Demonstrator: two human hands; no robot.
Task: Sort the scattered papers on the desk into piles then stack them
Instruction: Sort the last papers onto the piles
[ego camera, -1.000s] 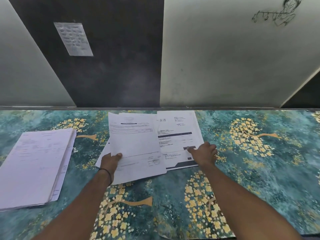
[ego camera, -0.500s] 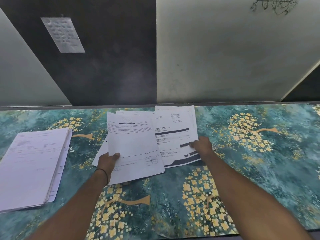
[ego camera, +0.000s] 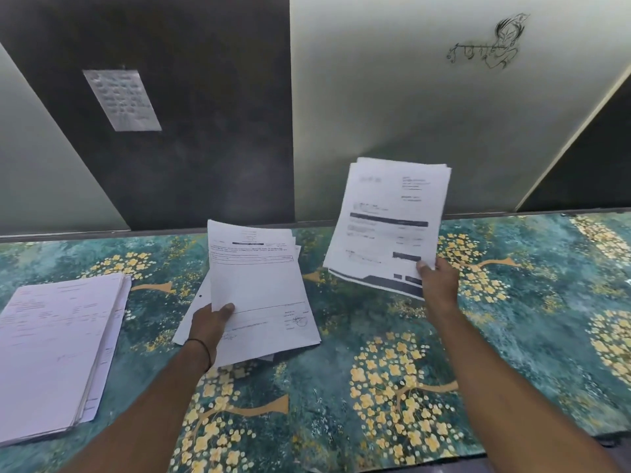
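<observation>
Sorting is partly done. One pile (ego camera: 58,349) lies at the far left of the tabletop (ego camera: 512,336), its edges loosely squared. The left hand (ego camera: 211,319) grips fanned sheets (ego camera: 259,291) at centre with the thumb on top; the lower ones lie on the tabletop. The right hand (ego camera: 438,285) pinches a sheaf (ego camera: 389,227) by its near corner and holds it clear of the tabletop — header end away, long axis near-to-far, leaning slightly right. In my judgement the final stacking is not yet done.

Stack (ego camera: 54,353) lies on desk (ego camera: 512,336) at left; middle sheaf (ego camera: 256,288) right of it; raised sheaf (ego camera: 389,223) farthest right.
</observation>
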